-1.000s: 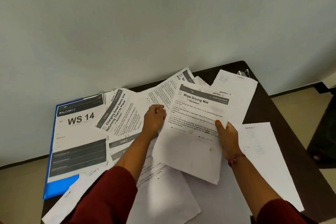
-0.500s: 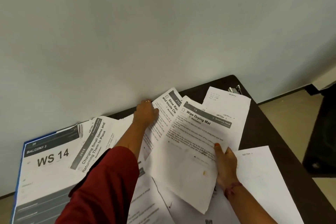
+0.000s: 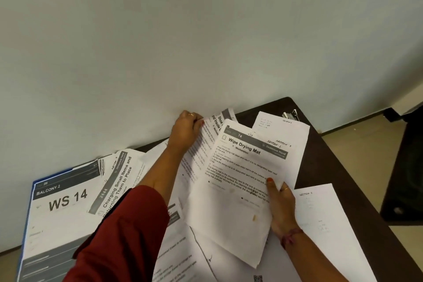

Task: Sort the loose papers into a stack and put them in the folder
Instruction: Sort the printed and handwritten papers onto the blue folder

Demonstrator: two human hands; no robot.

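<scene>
Left hand (image 3: 186, 130) pinching the top edge of the shoe sheet (image 3: 207, 142), right hand (image 3: 280, 207) gripping the Wipe Drying Mat sheet (image 3: 235, 190), thumb on top

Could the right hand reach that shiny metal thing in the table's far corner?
Probably, but not freely: the right hand grips the Wipe Drying Mat sheet. Only papers lie between it and the metal thing.

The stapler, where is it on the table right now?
In the head view the stapler sits at the table's far right corner near the wall, just beyond the handwritten sheet.
</scene>
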